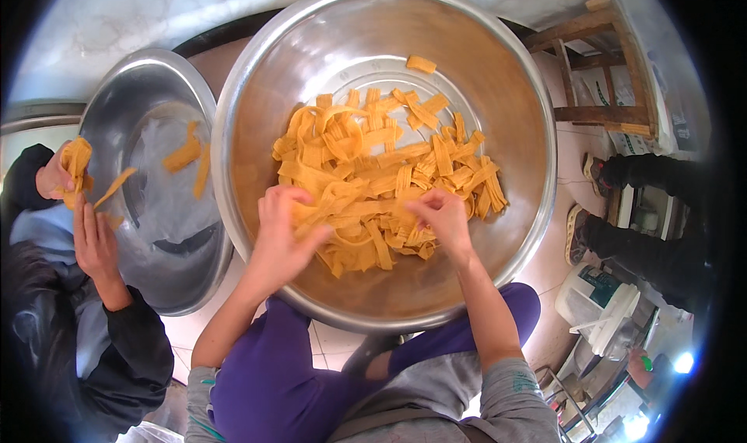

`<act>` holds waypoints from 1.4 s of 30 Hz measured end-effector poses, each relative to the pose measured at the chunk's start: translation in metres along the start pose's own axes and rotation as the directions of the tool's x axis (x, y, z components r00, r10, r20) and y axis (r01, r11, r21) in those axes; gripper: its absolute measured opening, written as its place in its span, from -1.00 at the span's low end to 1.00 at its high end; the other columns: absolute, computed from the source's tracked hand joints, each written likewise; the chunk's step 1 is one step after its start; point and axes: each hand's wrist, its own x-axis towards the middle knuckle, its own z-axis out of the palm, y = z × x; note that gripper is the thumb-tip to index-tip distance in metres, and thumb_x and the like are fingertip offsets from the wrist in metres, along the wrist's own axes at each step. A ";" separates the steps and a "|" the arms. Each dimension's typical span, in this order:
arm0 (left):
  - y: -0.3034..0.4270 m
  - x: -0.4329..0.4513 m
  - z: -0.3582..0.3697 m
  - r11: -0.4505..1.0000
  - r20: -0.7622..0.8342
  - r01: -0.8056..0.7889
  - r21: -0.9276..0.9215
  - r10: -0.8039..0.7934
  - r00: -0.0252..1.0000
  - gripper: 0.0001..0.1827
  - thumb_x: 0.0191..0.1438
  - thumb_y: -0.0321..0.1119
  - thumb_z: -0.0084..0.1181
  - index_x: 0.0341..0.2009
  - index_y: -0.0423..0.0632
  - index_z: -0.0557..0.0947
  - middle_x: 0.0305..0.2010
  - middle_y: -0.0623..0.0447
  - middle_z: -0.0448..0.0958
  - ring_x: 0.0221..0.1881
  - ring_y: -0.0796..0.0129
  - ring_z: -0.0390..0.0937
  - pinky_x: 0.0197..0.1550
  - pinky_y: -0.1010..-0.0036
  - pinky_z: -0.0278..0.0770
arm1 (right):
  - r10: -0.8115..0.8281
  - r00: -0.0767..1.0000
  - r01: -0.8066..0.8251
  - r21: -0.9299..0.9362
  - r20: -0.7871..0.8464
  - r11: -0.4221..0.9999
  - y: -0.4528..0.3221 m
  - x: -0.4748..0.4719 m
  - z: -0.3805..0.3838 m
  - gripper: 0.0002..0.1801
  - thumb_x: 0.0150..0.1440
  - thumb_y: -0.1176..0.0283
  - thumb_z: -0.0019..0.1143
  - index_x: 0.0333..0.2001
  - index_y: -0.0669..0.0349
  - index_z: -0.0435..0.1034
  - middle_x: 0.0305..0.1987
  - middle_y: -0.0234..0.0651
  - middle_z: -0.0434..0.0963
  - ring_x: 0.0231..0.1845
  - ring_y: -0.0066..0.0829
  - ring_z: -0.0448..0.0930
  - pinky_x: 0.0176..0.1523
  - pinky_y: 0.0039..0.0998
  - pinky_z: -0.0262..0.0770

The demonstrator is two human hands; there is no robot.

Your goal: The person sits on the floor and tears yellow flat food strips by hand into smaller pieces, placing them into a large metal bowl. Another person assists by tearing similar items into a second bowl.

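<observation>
Flat, ribbed yellow food strips (344, 180), like tofu-skin or dough strips, lie heaped in a large round stainless steel basin (385, 311) before me. My left hand (286, 238) is blurred at the heap's near left side, thumb spread from the fingers. Strips lie between them, but whether they are gripped is unclear. At the near right, my right hand (440, 215) has thumb and fingertips pinched at the end of a flat strip (373, 208). That strip stretches across the heap between both hands. One short piece (421, 64) sits apart near the basin's far side.
On the left, another person's hands (93, 238) hold yellow strips over a second metal basin (192, 279), lined partly with clear plastic. A wooden stool (604, 114) stands far right. Below it are someone's shoes (576, 233) and a white plastic bucket (595, 303).
</observation>
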 end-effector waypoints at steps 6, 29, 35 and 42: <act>0.027 -0.005 0.008 0.974 0.576 0.202 -0.101 -0.108 0.810 -0.52 -0.06 -0.01 0.32 -0.41 -0.19 0.46 -0.64 -0.06 0.40 -0.60 0.13 0.43 -0.48 0.36 0.40 | -0.142 0.867 0.013 0.262 0.478 0.965 0.001 -0.047 0.031 -0.84 0.02 0.46 0.31 -0.43 0.32 0.48 -0.52 -0.39 0.54 -0.52 -0.69 0.49 -0.48 -0.62 0.41; 0.029 -0.013 -0.012 0.819 0.728 0.404 -0.408 0.025 0.685 -0.74 0.16 -0.25 0.09 -0.41 -0.19 0.62 -0.68 0.09 0.50 -0.66 0.49 0.45 -0.56 0.55 0.38 | -0.205 0.659 -0.023 0.291 0.723 0.956 -0.040 -0.062 0.020 -0.84 -0.06 0.51 0.39 -0.48 0.28 0.49 -0.53 -0.38 0.56 -0.57 -0.67 0.49 -0.46 -0.62 0.43; 0.016 -0.013 -0.007 0.902 0.650 0.234 -0.362 0.064 0.757 -0.80 0.11 -0.38 0.08 -0.49 -0.22 0.56 -0.72 0.01 0.46 -0.68 0.44 0.48 -0.57 0.52 0.41 | -0.415 0.607 0.415 0.175 0.678 0.893 -0.040 -0.042 0.006 -0.87 -0.12 0.63 0.28 -0.49 0.24 0.45 -0.53 -0.43 0.55 -0.49 -0.69 0.49 -0.40 -0.58 0.45; 0.005 -0.009 -0.017 0.782 0.572 0.559 -0.275 -0.334 0.749 -0.77 0.14 -0.32 0.02 -0.30 -0.25 0.58 -0.66 0.09 0.48 -0.66 0.58 0.39 -0.59 0.62 0.32 | -0.619 0.783 0.606 -0.302 0.064 0.735 0.007 0.096 -0.052 -0.65 -0.05 0.56 0.27 -0.13 0.17 0.44 -0.17 -0.36 0.54 -0.20 -0.49 0.55 -0.17 -0.44 0.52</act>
